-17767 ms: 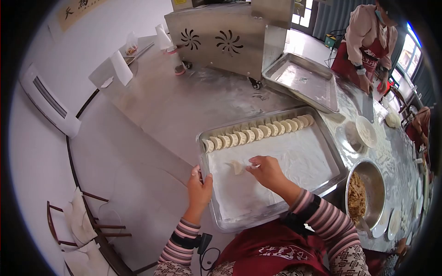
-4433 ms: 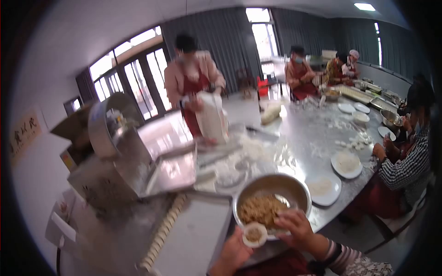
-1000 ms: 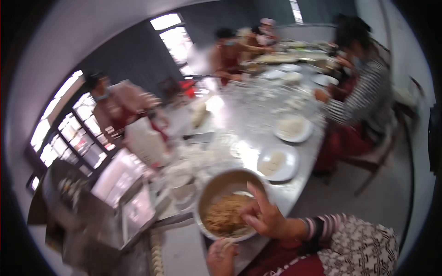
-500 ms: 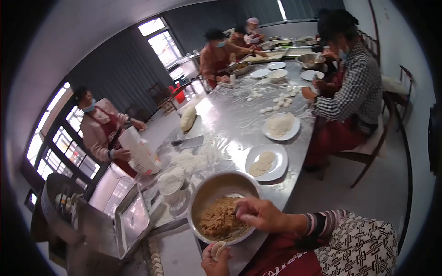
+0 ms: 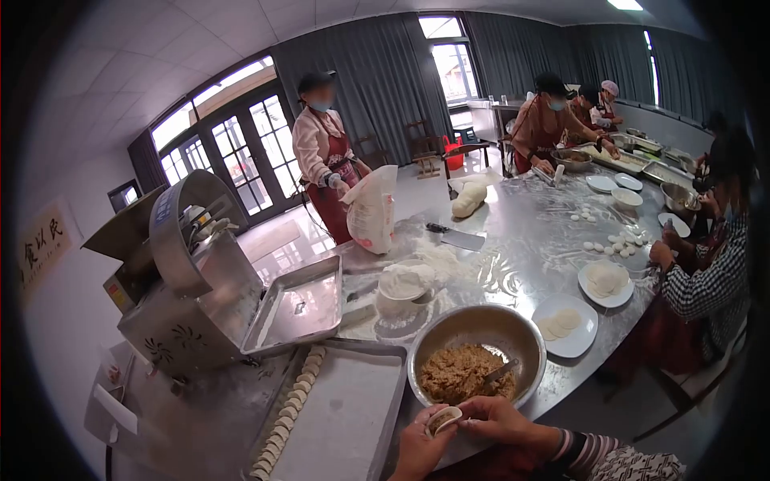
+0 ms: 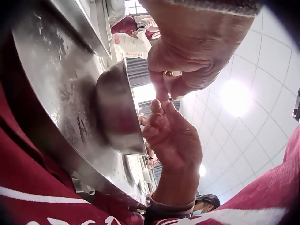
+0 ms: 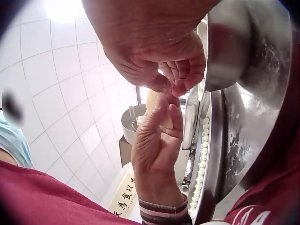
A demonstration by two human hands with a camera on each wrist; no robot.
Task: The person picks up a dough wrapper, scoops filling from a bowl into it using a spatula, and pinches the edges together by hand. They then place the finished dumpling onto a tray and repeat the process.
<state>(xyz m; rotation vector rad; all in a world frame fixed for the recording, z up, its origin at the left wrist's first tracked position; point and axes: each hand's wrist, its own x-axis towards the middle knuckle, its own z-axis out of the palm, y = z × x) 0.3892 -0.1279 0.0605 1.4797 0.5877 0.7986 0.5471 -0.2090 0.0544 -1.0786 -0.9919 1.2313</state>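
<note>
In the head view my left hand (image 5: 421,449) holds a half-folded dumpling wrapper (image 5: 443,419), brown filling showing between its edges. My right hand (image 5: 501,421) pinches the wrapper's right edge with thumb and fingertips. Seen from the right wrist, the pale wrapper (image 7: 152,101) lies between both hands' fingertips. Just beyond them stands a steel bowl (image 5: 525,337) of brown minced filling (image 5: 461,373), with a utensil (image 5: 501,370) leaning in it. To the left, a row of finished dumplings (image 5: 293,405) lines the far-left side of a metal tray (image 5: 353,401).
Right of the bowl, a white plate (image 5: 579,346) bears several wrappers (image 5: 561,322); another plate (image 5: 622,301) holds a stack. A flour bowl (image 5: 405,284), a cleaver (image 5: 464,239) and a second tray (image 5: 333,293) stand farther off. A person (image 5: 325,152) holds a sack (image 5: 373,212).
My right hand has come from over the filling bowl to the wrapper's edge. The utensil now leans in the bowl. The head view has swung left. Earlier, a dumpling was set on the tray.
</note>
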